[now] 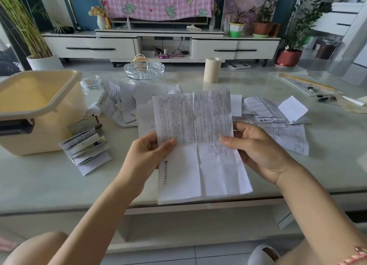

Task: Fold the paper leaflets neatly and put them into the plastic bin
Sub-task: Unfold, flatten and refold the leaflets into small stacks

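Observation:
I hold an unfolded, creased paper leaflet (198, 143) upright over the table's front edge. My left hand (147, 155) pinches its left edge with the thumb on the printed side. My right hand (256, 151) pinches its right edge the same way. A pile of loose unfolded leaflets (127, 103) lies behind it, and more leaflets (278, 121) lie to the right. A fanned stack of folded leaflets (87, 149) rests beside the cream plastic bin (65, 103), which stands open at the left of the table. No leaflets show in the visible part of the bin.
On the pale table (327, 165) stand a glass ashtray (144, 70), a small glass dish (90, 82) and a roll of beige tape (212, 70) at the back. A clear bag with pens (311, 87) lies at the far right. A TV cabinet stands beyond.

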{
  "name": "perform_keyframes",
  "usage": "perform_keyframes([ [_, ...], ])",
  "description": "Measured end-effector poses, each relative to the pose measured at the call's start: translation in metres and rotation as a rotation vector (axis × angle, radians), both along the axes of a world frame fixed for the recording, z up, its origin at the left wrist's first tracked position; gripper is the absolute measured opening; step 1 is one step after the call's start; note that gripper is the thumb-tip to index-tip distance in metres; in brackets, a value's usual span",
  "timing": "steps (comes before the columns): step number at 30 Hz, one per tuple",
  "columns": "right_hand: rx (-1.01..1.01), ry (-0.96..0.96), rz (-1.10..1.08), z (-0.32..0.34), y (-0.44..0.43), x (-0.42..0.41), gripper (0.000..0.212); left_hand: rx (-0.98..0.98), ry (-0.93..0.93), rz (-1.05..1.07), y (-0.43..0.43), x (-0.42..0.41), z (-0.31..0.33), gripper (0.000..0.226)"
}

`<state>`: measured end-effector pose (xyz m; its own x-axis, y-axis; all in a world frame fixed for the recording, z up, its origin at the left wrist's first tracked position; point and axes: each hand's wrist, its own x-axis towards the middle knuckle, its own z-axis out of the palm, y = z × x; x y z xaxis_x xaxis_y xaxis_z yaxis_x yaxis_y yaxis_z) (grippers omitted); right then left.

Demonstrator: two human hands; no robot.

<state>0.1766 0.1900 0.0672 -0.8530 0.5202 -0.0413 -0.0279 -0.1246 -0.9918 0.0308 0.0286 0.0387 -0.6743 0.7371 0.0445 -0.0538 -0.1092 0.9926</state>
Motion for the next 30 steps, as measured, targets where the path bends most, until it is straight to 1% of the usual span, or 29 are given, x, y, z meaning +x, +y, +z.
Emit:
perform_keyframes([
  [1,-0.053,-0.021,0.041,0.0,-0.002,0.001,0.029,-0.011,-0.012,-0.009,0.0,0.001,0.001,0.022],
  [3,-0.089,-0.068,0.088,-0.002,-0.005,0.001,0.028,-0.032,-0.023,-0.024,-0.001,0.001,0.003,0.013],
  [6,-0.073,-0.08,0.084,-0.002,-0.009,0.002,0.028,-0.048,-0.101,-0.032,-0.001,0.003,0.007,0.044],
  [8,0.058,-0.086,0.09,-0.002,-0.011,0.003,0.03,-0.046,-0.23,-0.038,-0.001,0.005,0.009,0.053],
  [11,0.24,-0.063,0.019,-0.005,-0.013,0.001,0.047,-0.105,-0.438,-0.13,-0.004,0.007,0.013,0.06],
  [13,0.371,-0.04,-0.041,-0.007,-0.014,-0.002,0.053,-0.169,-0.477,-0.206,-0.005,0.006,0.013,0.067],
  [15,0.492,-0.026,-0.066,-0.009,-0.014,-0.004,0.056,-0.212,-0.457,-0.235,-0.004,0.002,0.011,0.073],
  [17,0.556,-0.017,-0.048,-0.009,-0.014,-0.005,0.057,-0.231,-0.421,-0.23,-0.003,0.001,0.011,0.071],
  [18,0.569,-0.015,-0.035,-0.01,-0.015,-0.006,0.057,-0.238,-0.39,-0.22,-0.004,0.0,0.011,0.065],
  [20,0.578,-0.009,-0.018,-0.011,-0.016,-0.008,0.059,-0.263,-0.325,-0.2,-0.004,0.0,0.009,0.045],
  [22,0.579,0.005,-0.014,-0.013,-0.018,-0.009,0.061,-0.259,-0.319,-0.166,-0.005,0.0,0.009,0.027],
  [23,0.578,0.008,-0.005,-0.013,-0.018,-0.01,0.061,-0.243,-0.326,-0.139,-0.005,0.001,0.01,0.024],
  [25,0.577,0.013,0.02,-0.011,-0.018,-0.011,0.062,-0.224,-0.285,-0.051,-0.006,-0.001,0.011,0.024],
  [26,0.564,0.011,0.031,-0.011,-0.017,-0.011,0.061,-0.225,-0.216,0.003,-0.005,-0.001,0.012,0.024],
  [27,0.533,0.0,0.027,-0.01,-0.014,-0.011,0.058,-0.242,-0.097,0.063,-0.006,-0.003,0.011,0.024],
  [29,0.444,-0.029,-0.043,-0.007,-0.008,-0.009,0.051,-0.314,0.224,0.193,-0.006,-0.007,0.011,0.022],
  [30,0.444,-0.039,-0.108,-0.007,-0.004,-0.008,0.047,-0.339,0.359,0.237,-0.007,-0.008,0.01,0.021],
])
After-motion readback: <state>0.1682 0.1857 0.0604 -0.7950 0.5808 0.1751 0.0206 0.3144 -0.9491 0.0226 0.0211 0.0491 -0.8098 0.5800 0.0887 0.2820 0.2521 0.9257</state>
